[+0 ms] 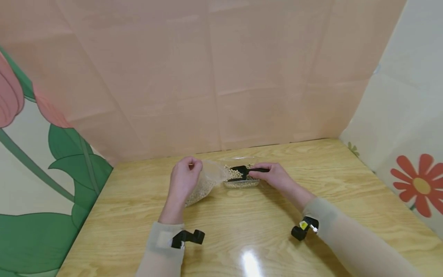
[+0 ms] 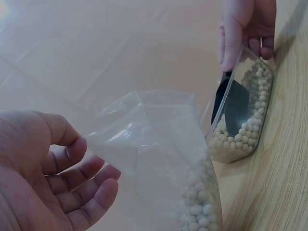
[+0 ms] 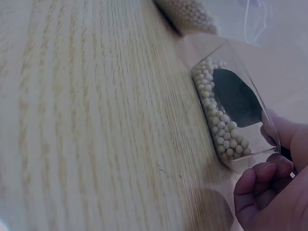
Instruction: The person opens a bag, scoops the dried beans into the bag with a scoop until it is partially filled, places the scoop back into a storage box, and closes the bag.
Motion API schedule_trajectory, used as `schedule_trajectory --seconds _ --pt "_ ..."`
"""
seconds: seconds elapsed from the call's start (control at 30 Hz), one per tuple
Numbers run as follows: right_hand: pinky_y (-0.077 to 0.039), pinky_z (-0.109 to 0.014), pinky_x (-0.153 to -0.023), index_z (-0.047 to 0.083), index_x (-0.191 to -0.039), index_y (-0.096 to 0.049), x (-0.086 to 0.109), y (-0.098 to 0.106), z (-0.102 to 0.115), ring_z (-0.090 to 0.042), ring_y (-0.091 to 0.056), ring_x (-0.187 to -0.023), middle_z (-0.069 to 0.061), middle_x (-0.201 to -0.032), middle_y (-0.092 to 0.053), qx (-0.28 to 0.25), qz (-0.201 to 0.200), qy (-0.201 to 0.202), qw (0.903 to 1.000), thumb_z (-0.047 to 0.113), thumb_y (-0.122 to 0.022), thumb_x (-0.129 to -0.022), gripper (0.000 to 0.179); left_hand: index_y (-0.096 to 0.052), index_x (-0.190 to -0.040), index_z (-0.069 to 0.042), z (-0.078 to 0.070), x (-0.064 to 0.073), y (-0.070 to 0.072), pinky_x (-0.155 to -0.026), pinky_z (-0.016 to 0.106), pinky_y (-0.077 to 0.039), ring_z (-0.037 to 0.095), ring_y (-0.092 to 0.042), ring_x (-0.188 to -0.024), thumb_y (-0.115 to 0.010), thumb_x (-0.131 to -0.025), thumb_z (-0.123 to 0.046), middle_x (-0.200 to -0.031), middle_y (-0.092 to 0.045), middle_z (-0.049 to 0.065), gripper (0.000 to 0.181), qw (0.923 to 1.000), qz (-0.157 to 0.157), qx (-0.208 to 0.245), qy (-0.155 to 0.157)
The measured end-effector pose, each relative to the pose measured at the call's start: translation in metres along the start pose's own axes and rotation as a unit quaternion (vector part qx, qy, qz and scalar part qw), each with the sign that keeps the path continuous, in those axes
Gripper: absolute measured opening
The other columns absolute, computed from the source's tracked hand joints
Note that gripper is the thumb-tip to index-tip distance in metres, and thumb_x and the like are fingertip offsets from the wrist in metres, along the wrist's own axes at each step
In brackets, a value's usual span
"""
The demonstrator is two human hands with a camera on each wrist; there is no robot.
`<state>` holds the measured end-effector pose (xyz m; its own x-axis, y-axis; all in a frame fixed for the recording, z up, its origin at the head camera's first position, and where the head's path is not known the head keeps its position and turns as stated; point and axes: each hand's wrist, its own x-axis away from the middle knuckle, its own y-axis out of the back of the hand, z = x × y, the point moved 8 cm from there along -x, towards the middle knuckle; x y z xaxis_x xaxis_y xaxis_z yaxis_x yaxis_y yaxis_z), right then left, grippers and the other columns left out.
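My left hand (image 1: 185,175) pinches the top edge of a clear plastic bag (image 2: 159,125) between thumb and index finger, the other fingers loosely curled. Pale round beads (image 2: 197,202) fill the bag's lower part. To its right stands a clear rectangular box (image 1: 241,184) with more beads (image 3: 211,101) inside. My right hand (image 1: 271,175) grips the handle of a black scoop (image 1: 240,172). The scoop's blade (image 3: 236,98) lies inside the box among the beads, pointing left toward the bag. In the head view the bag's mouth overlaps the box's left end.
Everything rests on a wood-grain table (image 1: 235,227). Behind it hangs a pink cloth (image 1: 214,77). Flower-patterned panels (image 1: 420,184) stand at both sides. Each sleeve carries a black wrist camera mount (image 1: 188,237).
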<state>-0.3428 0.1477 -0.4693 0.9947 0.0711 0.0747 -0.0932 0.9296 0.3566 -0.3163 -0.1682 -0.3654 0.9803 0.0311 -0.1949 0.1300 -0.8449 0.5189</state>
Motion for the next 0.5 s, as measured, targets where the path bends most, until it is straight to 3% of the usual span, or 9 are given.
schedule_trajectory --seconds 0.2,0.3,0.4,0.5 --pt "-0.041 -0.044 -0.115 0.008 -0.137 -0.077 0.003 0.0 -0.004 -0.033 -0.053 -0.145 -0.013 -0.154 -0.064 -0.025 0.008 -0.012 0.9996 0.034 -0.086 -0.098 0.047 -0.076 -0.094 -0.009 0.0 0.0 -0.001 -0.085 0.045 -0.052 0.028 -0.064 -0.093 -0.062 -0.103 -0.019 -0.106 -0.075 0.009 0.02 1.0 0.001 0.004 -0.001" --pt "-0.037 -0.05 -0.122 0.008 -0.139 -0.076 0.006 0.0 -0.007 -0.034 -0.05 -0.149 -0.012 -0.156 -0.062 -0.041 0.009 -0.02 0.9989 0.035 -0.086 -0.098 0.05 -0.076 -0.095 -0.009 0.001 0.001 -0.001 -0.085 0.044 -0.052 0.028 -0.065 -0.094 -0.061 -0.103 -0.02 -0.107 -0.075 0.009 0.02 1.0 0.005 0.008 0.004" --pt "-0.047 -0.044 -0.113 0.01 -0.139 -0.076 0.007 0.002 -0.01 -0.029 -0.06 -0.136 -0.01 -0.15 -0.068 -0.044 0.002 -0.026 0.9987 0.037 -0.086 -0.098 0.05 -0.076 -0.095 -0.009 0.001 0.001 -0.001 -0.085 0.044 -0.052 0.028 -0.065 -0.095 -0.061 -0.103 -0.02 -0.107 -0.075 0.009 0.02 0.9999 0.005 0.009 0.006" --pt "-0.053 -0.034 -0.094 0.011 -0.139 -0.076 0.008 0.004 -0.012 -0.021 -0.065 -0.113 -0.004 -0.134 -0.075 -0.05 -0.007 -0.032 0.9982 0.037 -0.087 -0.097 0.05 -0.076 -0.095 -0.009 0.002 0.0 -0.001 -0.086 0.044 -0.052 0.028 -0.065 -0.095 -0.061 -0.104 -0.02 -0.107 -0.074 0.009 0.02 1.0 0.005 0.006 0.006"
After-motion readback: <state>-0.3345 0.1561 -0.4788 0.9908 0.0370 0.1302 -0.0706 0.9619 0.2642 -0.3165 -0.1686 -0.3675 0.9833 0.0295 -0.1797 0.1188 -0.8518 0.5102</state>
